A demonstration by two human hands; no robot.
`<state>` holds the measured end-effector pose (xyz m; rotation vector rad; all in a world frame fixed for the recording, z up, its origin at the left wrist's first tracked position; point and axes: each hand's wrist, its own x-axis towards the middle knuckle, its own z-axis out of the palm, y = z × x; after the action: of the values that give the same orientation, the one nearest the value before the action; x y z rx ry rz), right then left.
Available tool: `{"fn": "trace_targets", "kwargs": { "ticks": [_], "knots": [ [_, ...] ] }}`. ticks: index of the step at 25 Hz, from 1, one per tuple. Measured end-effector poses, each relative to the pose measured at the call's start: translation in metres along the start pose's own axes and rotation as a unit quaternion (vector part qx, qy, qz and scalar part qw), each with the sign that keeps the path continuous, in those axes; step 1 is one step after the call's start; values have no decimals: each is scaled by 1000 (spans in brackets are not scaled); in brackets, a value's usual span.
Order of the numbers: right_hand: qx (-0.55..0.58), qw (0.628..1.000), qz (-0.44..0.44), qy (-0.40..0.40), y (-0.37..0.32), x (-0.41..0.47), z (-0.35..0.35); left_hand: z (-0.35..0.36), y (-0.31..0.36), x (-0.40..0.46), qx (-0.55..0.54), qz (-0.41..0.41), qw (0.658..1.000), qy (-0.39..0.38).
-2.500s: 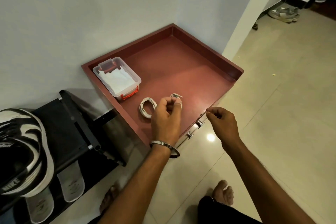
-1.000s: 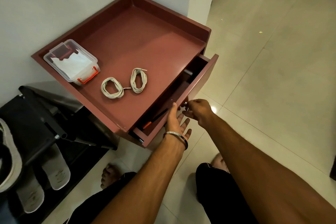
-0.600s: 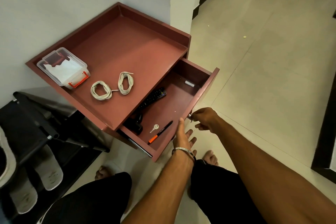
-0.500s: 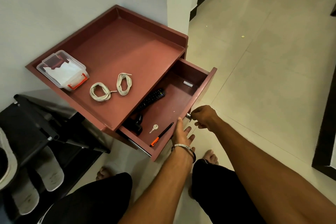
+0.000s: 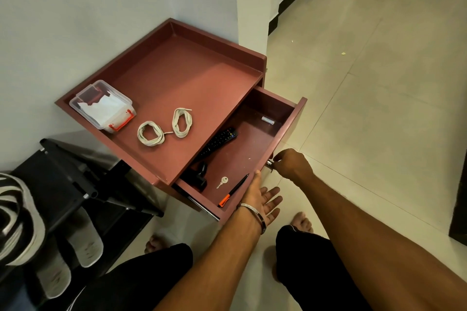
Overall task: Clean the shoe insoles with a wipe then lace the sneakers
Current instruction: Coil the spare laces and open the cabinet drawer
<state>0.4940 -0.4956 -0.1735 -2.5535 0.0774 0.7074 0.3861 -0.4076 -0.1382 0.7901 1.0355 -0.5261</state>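
Two lace coils [image 5: 164, 127] by wipe box [image 5: 103, 106] – drawer [image 5: 290, 131]: remote [image 5: 217, 142], key [image 5: 223, 181], pen [image 5: 233, 193].

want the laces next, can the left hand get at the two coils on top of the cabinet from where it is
Probably yes. The left hand is open against the drawer front, holding nothing, and both lace coils lie uncovered on the cabinet top, with only the open drawer between.
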Motion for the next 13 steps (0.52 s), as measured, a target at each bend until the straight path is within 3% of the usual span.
{"fn": "trace_targets", "kwargs": {
  "ticks": [5,9,13],
  "knots": [
    [-120,987,-5,109,-32,-11,-24,-16,17,-24,90,0,995,-32],
    [-120,979,-38,163,-63,-20,-46,-35,60,-46,134,121,984,-2],
    [-84,973,-133,170,-116,-34,-39,-64,122,-52,171,210,962,45]
  ]
}}
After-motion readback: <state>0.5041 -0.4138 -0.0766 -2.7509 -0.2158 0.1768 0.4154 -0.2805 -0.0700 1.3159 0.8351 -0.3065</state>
